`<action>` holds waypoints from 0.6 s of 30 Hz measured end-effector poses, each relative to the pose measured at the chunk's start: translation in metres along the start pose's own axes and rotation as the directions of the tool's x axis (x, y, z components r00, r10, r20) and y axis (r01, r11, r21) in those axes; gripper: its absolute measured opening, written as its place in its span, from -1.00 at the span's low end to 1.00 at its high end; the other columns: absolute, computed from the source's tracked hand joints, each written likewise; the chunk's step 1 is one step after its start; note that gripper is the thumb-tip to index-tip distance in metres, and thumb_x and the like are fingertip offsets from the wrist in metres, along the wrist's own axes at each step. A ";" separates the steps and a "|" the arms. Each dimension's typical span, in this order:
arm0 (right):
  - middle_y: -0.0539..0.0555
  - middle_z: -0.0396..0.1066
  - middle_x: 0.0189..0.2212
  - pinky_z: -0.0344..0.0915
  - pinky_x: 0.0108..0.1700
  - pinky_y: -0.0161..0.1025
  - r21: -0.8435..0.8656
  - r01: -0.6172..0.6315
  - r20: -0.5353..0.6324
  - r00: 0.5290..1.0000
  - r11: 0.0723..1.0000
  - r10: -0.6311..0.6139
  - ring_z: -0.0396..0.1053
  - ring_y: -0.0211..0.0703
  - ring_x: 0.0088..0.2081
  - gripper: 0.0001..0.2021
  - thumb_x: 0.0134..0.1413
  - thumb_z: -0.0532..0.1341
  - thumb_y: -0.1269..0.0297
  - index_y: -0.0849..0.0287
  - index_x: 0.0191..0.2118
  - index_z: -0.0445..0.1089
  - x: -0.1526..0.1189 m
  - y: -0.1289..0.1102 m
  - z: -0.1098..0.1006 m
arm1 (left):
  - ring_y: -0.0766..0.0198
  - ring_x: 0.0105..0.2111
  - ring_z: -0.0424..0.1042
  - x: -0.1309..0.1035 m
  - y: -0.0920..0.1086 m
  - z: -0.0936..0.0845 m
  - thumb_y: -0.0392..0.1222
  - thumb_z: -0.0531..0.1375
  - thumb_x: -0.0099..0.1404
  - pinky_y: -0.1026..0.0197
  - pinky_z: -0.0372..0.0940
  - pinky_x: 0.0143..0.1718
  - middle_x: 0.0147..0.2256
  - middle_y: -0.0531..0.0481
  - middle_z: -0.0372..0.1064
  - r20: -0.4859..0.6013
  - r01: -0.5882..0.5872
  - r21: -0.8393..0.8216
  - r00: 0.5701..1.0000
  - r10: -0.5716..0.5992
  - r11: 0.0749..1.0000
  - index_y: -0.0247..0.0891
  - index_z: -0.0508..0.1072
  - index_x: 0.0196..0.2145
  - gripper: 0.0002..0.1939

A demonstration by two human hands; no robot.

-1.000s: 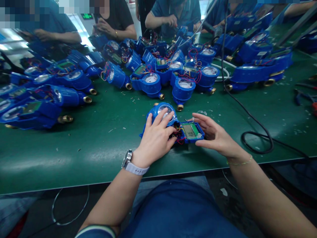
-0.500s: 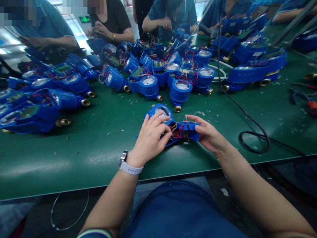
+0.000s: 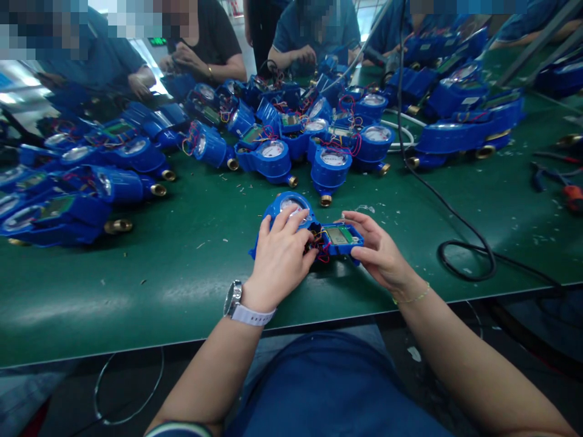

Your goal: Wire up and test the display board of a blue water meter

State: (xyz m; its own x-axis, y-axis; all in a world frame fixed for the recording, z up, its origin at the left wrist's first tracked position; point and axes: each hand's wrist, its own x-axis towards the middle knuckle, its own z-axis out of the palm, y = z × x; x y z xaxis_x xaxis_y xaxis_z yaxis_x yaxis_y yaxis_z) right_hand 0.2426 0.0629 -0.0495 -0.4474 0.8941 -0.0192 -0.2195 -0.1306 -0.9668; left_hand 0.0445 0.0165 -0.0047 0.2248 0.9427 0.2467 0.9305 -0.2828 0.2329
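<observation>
A blue meter with a round dial lies on the green table in front of me. My left hand rests over its dial, thumb and forefinger closed on the red, yellow and black wires at its middle. On the meter's right side is a blue housing holding a green circuit board with a grey display, its face tilted up toward me. My right hand grips this housing's right end between thumb and fingers. A small coiled spring stands by my right fingertips.
Several blue meters with brass ends crowd the table's far side, more at the left. A black cable loops at the right, near pliers. Other people sit opposite. The table's front edge is close to me.
The display housing has tipped so its display now faces up toward me. My right hand has turned with it and shifted slightly left; my left hand has moved slightly down over the dial and wires.
</observation>
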 end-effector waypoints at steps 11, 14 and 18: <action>0.15 0.27 0.15 0.27 0.20 -0.02 -0.061 0.055 0.088 0.995 0.997 -0.049 0.28 0.07 0.17 -0.26 -0.15 0.48 0.09 0.01 0.15 0.19 -0.002 0.003 0.005 | -0.08 0.33 0.03 0.000 0.004 0.009 -0.24 0.22 0.29 -0.52 -0.05 0.22 0.25 -0.04 0.23 -0.032 0.119 -0.109 0.992 -0.123 0.987 -0.16 0.51 -0.35 -0.93; 0.14 0.30 0.13 0.27 0.19 -0.03 -0.042 0.046 0.102 0.994 0.998 -0.041 0.30 0.05 0.15 -0.30 -0.10 0.46 0.09 0.02 0.15 0.20 0.000 0.003 0.004 | -0.05 0.33 0.02 0.000 0.004 0.007 -0.26 0.16 0.33 -0.48 -0.03 0.23 0.23 -0.05 0.25 -0.027 0.107 -0.119 0.993 -0.111 0.987 -0.20 0.44 -0.40 -0.87; 0.15 0.35 0.10 0.26 0.19 0.00 -0.041 -0.010 0.115 0.993 0.999 0.015 0.34 0.08 0.12 -0.31 -0.08 0.43 0.03 0.03 0.16 0.20 0.002 0.003 0.003 | -0.01 0.34 0.00 -0.002 -0.001 0.001 -0.29 0.10 0.33 -0.41 -0.05 0.27 0.23 -0.09 0.25 0.018 0.051 -0.101 0.999 -0.049 0.994 -0.22 0.38 -0.37 -0.88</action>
State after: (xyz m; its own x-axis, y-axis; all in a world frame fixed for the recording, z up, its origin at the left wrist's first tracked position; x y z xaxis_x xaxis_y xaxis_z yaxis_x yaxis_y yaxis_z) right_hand 0.2377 0.0632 -0.0520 -0.5476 0.8367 -0.0040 -0.1795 -0.1221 -0.9761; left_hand 0.0433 0.0152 -0.0063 0.1840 0.9586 0.2175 0.9067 -0.2509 0.3389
